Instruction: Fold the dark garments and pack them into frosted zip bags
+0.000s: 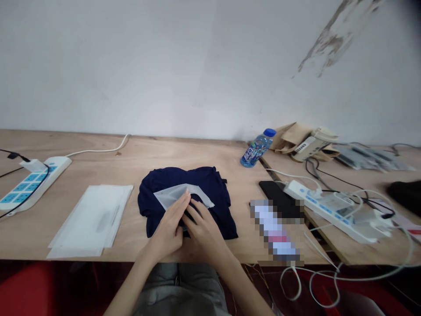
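Note:
A folded navy garment [184, 175] lies on the table in front of me. On it rests a translucent white sheet [169, 195] with a curved edge at its right side. My left hand [169, 221] reaches in over the sheet and cloth, its fingers stretched out and close together, thumb bent in. My right hand [204, 226] lies on the garment beside it, fingers slightly spread and bent. The fingertips of both hands meet near the middle of the sheet. Dark material shows between the hands; what the fingertips touch underneath is hidden.
Left of the garment lies a stack of translucent bags [88, 219], with a power strip [36, 184] beyond it. To the right are a blue-capped bottle [257, 148], a black phone-like slab [279, 198], a blurred-out device [275, 230], another power strip [332, 213], cables and a paper bag [289, 137].

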`<state>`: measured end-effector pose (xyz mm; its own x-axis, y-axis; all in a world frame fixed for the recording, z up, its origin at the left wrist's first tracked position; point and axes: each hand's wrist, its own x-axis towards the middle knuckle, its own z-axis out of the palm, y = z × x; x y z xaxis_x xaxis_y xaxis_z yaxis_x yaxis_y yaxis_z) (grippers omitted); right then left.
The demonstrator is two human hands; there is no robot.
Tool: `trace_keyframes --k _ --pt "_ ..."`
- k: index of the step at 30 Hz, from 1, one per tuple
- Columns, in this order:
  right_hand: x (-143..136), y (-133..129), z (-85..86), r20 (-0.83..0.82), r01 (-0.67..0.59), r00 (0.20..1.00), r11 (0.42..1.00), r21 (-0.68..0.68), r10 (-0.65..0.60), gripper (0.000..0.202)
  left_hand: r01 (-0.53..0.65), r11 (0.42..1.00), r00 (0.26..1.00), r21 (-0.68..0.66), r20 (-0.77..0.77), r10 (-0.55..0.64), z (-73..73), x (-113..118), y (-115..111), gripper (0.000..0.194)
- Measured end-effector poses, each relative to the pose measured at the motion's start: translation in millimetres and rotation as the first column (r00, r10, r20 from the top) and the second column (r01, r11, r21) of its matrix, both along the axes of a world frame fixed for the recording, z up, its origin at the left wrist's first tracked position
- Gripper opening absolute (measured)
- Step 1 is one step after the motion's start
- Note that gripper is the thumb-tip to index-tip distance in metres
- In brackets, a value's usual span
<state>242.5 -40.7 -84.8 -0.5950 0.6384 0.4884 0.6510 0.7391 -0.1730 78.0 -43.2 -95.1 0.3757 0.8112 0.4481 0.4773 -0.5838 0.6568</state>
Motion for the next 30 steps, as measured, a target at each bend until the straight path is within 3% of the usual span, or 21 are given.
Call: trace_keyframes --k 3,7,11,14,16,17,18,20,22,24,26,28,30 --pt "-9.0 14.3 -12.3 -0.015 -0.054 0.998 0.998 0.021 0.055 0.035 0.008 0.999 1.0 0.031 -0.027 -0.007 1.8 5.0 -3.4 0.097" --pt "-28.1 24.1 -24.3 0.015 0.131 0.991 0.991 -0.042 -0.13 0.028 -0.021 0.993 0.995 0.113 -0.092 0.031 0.8 9.2 -4.5 0.091" --pt "-46.5 28.1 -17.6 0.072 0.242 0.969 0.968 -0.071 -0.237 0.023 -0.086 0.983 0.984 0.16 -0.14 0.108 -0.5 1.1 -3.7 0.079" --pt "-41.6 18.9 -2.8 0.045 0.078 0.996 0.993 -0.086 -0.075 0.024 -0.144 0.979 0.981 0.142 -0.112 0.161 -0.6 -13.2 -9.9 0.063" --pt "-27.9 4.2 4.0 -0.051 -0.038 0.998 0.991 -0.126 0.032 0.026 -0.172 0.979 0.98 0.109 -0.084 0.181 0.5 -22.7 -17.4 0.051" --pt "-19.1 -4.7 5.1 -0.123 -0.044 0.992 0.986 -0.159 0.025 0.027 -0.186 0.978 0.979 0.092 -0.074 0.192 1.7 -26.4 -21.1 0.046" --pt "-9.8 -13.5 4.6 -0.196 -0.007 0.98 0.98 -0.2 -0.033 0.026 -0.201 0.977 0.976 0.076 -0.067 0.206 3.8 -29.1 -24.0 0.041" --pt "8.4 -28.2 -0.6 -0.334 0.179 0.9 0.936 -0.304 -0.281 0.023 -0.235 0.97 0.97 0.062 -0.054 0.239 11.4 -30.8 -24.9 0.03" --pt "23.7 -35.1 -8.5 -0.42 0.363 0.719 0.815 -0.453 -0.553 0.022 -0.242 0.968 0.968 0.067 -0.054 0.246 24.2 -27.2 -16.5 0.022" --pt "34.2 -33.6 -15.4 -0.461 0.394 0.524 0.684 -0.614 -0.716 0.03 -0.178 0.982 0.979 0.065 -0.093 0.183 41.4 -18.6 2.1 0.021" --pt "39.2 -27.0 -19.6 -0.489 0.292 0.4 0.614 -0.734 -0.775 0.04 -0.014 1.0 0.986 0.011 -0.168 0.016 59.7 -5.5 28.8 0.024" --pt "39.3 -19.1 -20.9 -0.505 0.177 0.344 0.583 -0.793 -0.792 0.049 0.208 0.972 0.954 -0.113 -0.196 -0.227 74.2 11.1 59.4 0.024" --pt "36.5 -12.7 -20.8 -0.498 0.109 0.349 0.563 -0.819 -0.794 0.052 0.4 0.878 0.875 -0.262 -0.177 -0.451 80.9 29.3 89.0 0.026"
